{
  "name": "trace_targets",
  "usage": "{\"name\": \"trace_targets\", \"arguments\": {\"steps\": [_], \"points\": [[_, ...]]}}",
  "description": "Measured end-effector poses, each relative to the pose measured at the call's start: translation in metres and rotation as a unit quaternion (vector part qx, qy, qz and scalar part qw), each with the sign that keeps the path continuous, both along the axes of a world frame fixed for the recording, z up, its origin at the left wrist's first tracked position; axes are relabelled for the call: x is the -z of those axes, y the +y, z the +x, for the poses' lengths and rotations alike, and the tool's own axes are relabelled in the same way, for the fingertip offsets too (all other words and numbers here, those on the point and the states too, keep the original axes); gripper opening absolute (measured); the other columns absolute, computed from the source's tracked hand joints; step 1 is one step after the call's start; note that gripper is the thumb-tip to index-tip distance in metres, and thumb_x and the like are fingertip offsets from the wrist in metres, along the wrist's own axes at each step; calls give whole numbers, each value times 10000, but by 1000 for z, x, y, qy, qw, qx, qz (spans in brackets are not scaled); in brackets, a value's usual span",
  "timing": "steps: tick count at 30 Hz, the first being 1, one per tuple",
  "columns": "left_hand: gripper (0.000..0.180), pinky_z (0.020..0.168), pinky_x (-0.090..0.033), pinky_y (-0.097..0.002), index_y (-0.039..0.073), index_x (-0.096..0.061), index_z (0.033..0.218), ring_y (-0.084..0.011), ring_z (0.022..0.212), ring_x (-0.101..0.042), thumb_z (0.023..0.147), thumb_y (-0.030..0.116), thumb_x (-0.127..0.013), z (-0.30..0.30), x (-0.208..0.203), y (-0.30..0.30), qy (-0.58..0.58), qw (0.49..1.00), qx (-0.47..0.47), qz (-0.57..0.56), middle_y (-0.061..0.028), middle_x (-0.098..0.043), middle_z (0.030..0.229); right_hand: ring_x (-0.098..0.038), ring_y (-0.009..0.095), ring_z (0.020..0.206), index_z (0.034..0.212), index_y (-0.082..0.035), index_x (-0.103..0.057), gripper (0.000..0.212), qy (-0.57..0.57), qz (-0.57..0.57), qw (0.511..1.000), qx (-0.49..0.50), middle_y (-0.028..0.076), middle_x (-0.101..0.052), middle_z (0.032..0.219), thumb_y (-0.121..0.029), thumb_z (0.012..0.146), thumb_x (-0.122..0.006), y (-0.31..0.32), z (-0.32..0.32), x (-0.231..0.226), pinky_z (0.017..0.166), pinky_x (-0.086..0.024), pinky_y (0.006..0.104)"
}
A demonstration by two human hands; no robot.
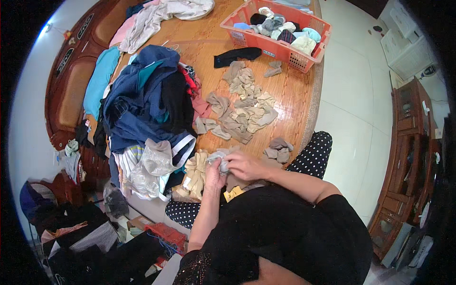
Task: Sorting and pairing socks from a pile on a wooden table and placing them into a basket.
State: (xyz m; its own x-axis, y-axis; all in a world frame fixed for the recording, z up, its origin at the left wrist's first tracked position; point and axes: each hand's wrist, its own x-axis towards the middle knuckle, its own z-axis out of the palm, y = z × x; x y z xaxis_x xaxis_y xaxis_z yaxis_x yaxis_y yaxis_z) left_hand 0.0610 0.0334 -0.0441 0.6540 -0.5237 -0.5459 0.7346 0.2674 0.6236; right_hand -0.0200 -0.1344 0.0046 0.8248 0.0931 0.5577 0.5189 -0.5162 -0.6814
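A thin light-grey sock [219,156] is bunched up between my two hands, close in front of my body. My left hand [215,175] pinches it from the left, thumb upward. From the right, my right hand [244,166] grips it with bent fingers. Beside my left hand lie pale yellow folded socks [194,171], and a small yellow piece [232,193] shows below the hands. Beyond them spreads a loose heap of thin beige socks [244,118]. A darker taupe bundle of socks [279,149] rests right of my right hand, by my knee.
A coral plastic basket [280,53] with rolled socks stands at the far right of the wooden bed surface [199,59]. Near it lie a black sock [237,56] and a single beige one [273,69]. A tall clothes pile [137,109], mostly navy, rises at left.
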Motion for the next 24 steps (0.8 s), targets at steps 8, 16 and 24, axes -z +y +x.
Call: {"name": "trace_targets", "arguments": {"steps": [8, 16, 24], "points": [[213, 494, -529, -373, 63, -476, 1040, -242, 592, -598, 839, 96, -540, -8, -16, 4, 16, 999, -22, 33, -103, -595, 804, -476, 367, 1023, 918, -3, -542, 219, 231, -192, 893, 336, 206, -468, 1129, -71, 711, -568, -99, 0, 39, 825, -438, 435], [224, 542, -538, -406, 72, -496, 1031, -256, 646, -608, 833, 139, -578, -14, -17, -1, 46, 998, -5, 36, -98, -593, 828, -498, 370, 983, 906, 7, -534, 213, 278, -199, 876, 341, 203, -516, 1017, -85, 715, -559, -129, 22, 73, 813, -438, 439], [309, 727, -519, -441, 85, -490, 1136, -274, 864, -596, 879, 246, -547, -14, -36, -17, 100, 994, 48, -13, -116, -596, 995, -539, 366, 860, 870, 7, -536, 158, 203, -72, 949, 229, 196, -544, 909, -69, 732, -527, -53, 19, 14, 757, -458, 441]]}}
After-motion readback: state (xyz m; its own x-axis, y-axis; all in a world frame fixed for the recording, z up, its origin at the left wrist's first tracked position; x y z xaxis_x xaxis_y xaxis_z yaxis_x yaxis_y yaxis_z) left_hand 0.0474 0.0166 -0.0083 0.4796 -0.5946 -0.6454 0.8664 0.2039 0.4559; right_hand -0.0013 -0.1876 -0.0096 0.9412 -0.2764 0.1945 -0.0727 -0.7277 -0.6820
